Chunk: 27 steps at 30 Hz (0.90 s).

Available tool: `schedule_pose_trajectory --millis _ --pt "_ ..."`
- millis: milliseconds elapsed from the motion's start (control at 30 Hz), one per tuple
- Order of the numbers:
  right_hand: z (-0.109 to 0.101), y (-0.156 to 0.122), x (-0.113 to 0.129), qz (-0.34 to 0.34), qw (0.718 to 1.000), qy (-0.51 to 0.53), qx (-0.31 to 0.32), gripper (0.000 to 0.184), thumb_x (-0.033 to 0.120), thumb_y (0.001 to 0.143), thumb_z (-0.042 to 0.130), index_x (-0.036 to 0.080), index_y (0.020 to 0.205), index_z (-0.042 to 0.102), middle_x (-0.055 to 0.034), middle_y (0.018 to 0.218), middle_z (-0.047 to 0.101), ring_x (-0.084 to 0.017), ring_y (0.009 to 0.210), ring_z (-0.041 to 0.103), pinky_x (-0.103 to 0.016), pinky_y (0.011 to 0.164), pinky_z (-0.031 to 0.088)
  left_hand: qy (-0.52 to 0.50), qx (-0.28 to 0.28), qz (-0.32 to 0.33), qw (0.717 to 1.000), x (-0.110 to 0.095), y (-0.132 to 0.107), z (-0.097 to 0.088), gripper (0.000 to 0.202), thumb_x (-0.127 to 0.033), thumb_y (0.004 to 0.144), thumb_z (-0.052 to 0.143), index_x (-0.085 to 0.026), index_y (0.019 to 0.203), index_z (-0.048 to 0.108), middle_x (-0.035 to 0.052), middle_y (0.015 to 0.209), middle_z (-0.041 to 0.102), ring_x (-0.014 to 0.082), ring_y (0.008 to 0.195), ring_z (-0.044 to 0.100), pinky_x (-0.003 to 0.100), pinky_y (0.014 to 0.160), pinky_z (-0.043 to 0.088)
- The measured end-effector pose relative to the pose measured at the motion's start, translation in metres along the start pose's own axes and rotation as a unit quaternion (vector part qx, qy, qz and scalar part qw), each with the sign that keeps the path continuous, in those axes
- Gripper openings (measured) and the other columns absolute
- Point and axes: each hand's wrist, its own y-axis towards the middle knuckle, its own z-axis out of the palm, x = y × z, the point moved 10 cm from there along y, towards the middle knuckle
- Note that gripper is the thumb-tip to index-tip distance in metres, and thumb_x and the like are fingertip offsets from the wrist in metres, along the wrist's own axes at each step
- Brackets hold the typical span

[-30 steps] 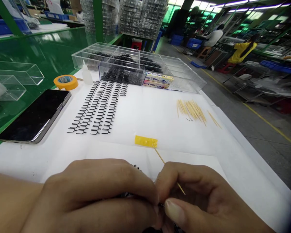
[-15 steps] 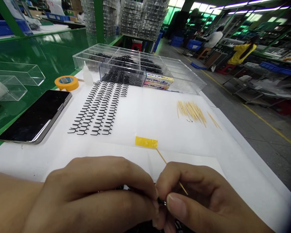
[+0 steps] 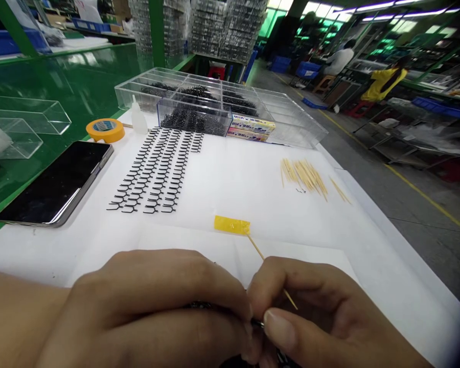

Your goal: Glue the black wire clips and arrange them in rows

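Observation:
My left hand (image 3: 149, 306) is curled at the near edge of the white sheet (image 3: 237, 179), fingers pinched round small black wire pieces that are mostly hidden beneath it. My right hand (image 3: 322, 322) meets it fingertip to fingertip, pinching a thin wooden stick (image 3: 270, 271) together with a tiny dark part. The stick's far end points toward a strip of yellow tape (image 3: 232, 225) stuck on the sheet. Rows of black forked wire parts (image 3: 155, 171) lie laid out ahead on the left.
A black phone (image 3: 55, 184) lies at left, with a yellow tape roll (image 3: 105, 130) and a small white bottle (image 3: 138, 118) behind it. Clear compartment trays (image 3: 214, 102) hold black parts. Loose wooden sticks (image 3: 302, 175) lie at right. Other people sit working far back right.
Both hands have stayed pinched together, shifting only slightly; the stick's tilt changed a little.

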Motion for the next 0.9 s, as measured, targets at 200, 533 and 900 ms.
schedule_pose_trajectory --millis 200,533,900 --pt "0.0 0.001 0.004 -0.004 1.0 -0.013 -0.007 0.002 0.019 0.083 0.066 0.018 0.082 0.066 0.0018 0.071 0.065 -0.004 0.062 0.06 -0.007 0.059 0.047 0.009 -0.016 0.001 1.0 -0.001 0.005 -0.003 0.029 -0.028 0.09 0.037 -0.022 0.094 0.065 0.0054 0.078 0.064 0.01 0.063 0.066 0.013 0.061 0.051" --pt "-0.009 -0.002 0.013 -0.023 0.994 -0.101 -0.032 0.006 0.018 0.086 0.061 0.022 0.085 0.065 0.0036 0.069 0.063 -0.005 0.064 0.059 -0.007 0.062 0.047 -0.053 -0.025 -0.039 0.998 0.015 0.003 -0.008 0.019 -0.01 0.084 0.048 -0.018 0.084 0.066 0.005 0.076 0.066 0.008 0.064 0.064 0.01 0.064 0.05" --pt "-0.052 -0.001 0.083 -0.228 0.835 -0.448 -0.223 0.024 0.025 0.092 0.046 0.027 0.109 0.063 0.0033 0.06 0.059 -0.011 0.052 0.05 -0.02 0.053 0.043 -0.155 0.018 -0.135 0.978 0.083 -0.004 0.024 0.007 -0.011 0.079 0.059 -0.018 0.077 0.061 -0.007 0.079 0.067 0.003 0.074 0.062 0.005 0.07 0.047"
